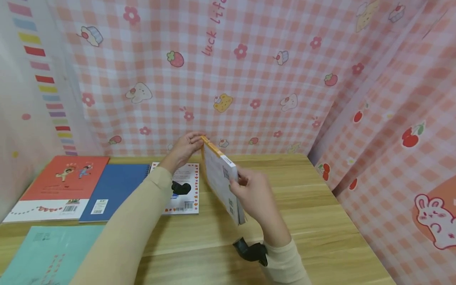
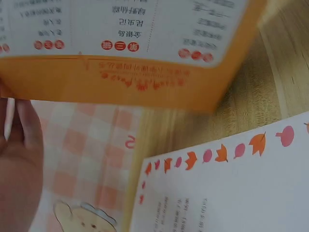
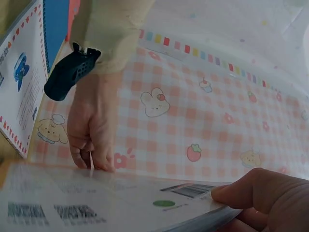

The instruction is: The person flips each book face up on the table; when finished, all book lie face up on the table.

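An orange-edged book (image 1: 221, 178) with a white back cover stands tilted on edge above the wooden table. My right hand (image 1: 254, 190) grips its near end, thumb on the white cover beside the barcode, as the right wrist view shows. At the far upper corner, my left hand (image 1: 185, 149) pinches the book's edge. In the left wrist view, the orange border (image 2: 145, 79) of the book passes over the fingers and partly hides them. Just left of the book lies a white booklet (image 1: 192, 182) with a leaf-patterned border, partly covered by the left forearm.
A blue spiral notebook (image 1: 117, 186) and a red-and-white book (image 1: 71, 178) lie in a row at the left. Nearer the front left is a mint-green book (image 1: 53, 253). Pink checked curtains (image 1: 249, 79) hang behind the wooden table (image 1: 303, 221) and along its right side.
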### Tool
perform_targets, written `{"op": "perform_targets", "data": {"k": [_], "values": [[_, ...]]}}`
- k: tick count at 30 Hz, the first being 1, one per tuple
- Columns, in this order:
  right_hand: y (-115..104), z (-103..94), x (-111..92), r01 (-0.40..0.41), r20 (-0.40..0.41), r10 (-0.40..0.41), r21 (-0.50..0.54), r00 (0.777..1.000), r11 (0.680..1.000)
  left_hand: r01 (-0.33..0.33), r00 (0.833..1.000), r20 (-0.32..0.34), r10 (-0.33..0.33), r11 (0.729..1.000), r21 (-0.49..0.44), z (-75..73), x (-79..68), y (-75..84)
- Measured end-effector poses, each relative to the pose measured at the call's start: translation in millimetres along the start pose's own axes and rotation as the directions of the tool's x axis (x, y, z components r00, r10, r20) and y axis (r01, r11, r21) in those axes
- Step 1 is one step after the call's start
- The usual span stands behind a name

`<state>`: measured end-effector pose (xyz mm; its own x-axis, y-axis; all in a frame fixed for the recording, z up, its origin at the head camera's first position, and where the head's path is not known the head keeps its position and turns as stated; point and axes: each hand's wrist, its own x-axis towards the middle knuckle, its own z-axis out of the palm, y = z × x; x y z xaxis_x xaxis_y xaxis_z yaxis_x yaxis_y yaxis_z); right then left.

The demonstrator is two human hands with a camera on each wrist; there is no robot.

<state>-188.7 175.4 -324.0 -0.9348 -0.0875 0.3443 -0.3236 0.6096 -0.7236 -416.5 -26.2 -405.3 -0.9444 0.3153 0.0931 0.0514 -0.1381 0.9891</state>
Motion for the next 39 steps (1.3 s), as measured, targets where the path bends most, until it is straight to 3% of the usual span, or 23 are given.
{"op": "perform_targets", "data": {"k": [4, 7, 10, 13, 19, 21, 27, 30, 34, 39], "values": [[-4, 7.6, -1, 0.098, -0.058, -0.108, -0.150, 0.992, 0.984, -0.019, 1.000, -0.015, 0.021, 0.988, 0.151, 5.8, 2.2, 2.3], [-6, 14.7, -1, 0.140, -0.076, -0.161, -0.229, 0.984, 0.963, 0.039, 0.999, -0.002, -0.039, 0.976, 0.212, 6.2, 0.3, 0.5], [-6, 22.7, -2, 0.177, -0.067, -0.201, -0.267, 0.977, 0.947, 0.115, 0.991, 0.040, -0.124, 0.978, 0.176, 3.9, -3.8, -3.0], [-7, 29.5, -2, 0.222, -0.056, -0.251, -0.312, 0.966, 0.924, 0.153, 0.982, 0.094, -0.163, 0.982, 0.109, 1.3, -7.9, -3.6], [-9, 38.2, -5, 0.264, -0.031, -0.308, -0.441, 0.951, 0.858, 0.264, 0.953, 0.104, -0.285, 0.948, 0.178, -1.7, -16.6, 1.0], [-10, 40.9, -7, 0.277, -0.022, -0.324, -0.464, 0.946, 0.841, 0.301, 0.942, 0.101, -0.319, 0.940, 0.161, -2.7, -18.6, 2.3], [-12, 49.4, -10, 0.326, 0.004, -0.372, -0.490, 0.928, 0.808, 0.329, 0.941, 0.088, -0.326, 0.944, -0.021, -5.9, -23.4, 8.8], [-12, 53.1, -11, 0.347, 0.027, -0.386, -0.500, 0.922, 0.794, 0.326, 0.944, 0.082, -0.320, 0.943, -0.067, -6.6, -25.8, 12.5], [-14, 57.5, -13, 0.371, 0.074, -0.394, -0.526, 0.916, 0.765, 0.335, 0.940, 0.089, -0.328, 0.939, -0.078, -7.8, -28.0, 13.9], [-17, 62.9, -17, 0.386, 0.152, -0.368, -0.571, 0.917, 0.725, 0.372, 0.921, 0.126, -0.368, 0.928, -0.007, -6.9, -29.3, 12.2]]}}
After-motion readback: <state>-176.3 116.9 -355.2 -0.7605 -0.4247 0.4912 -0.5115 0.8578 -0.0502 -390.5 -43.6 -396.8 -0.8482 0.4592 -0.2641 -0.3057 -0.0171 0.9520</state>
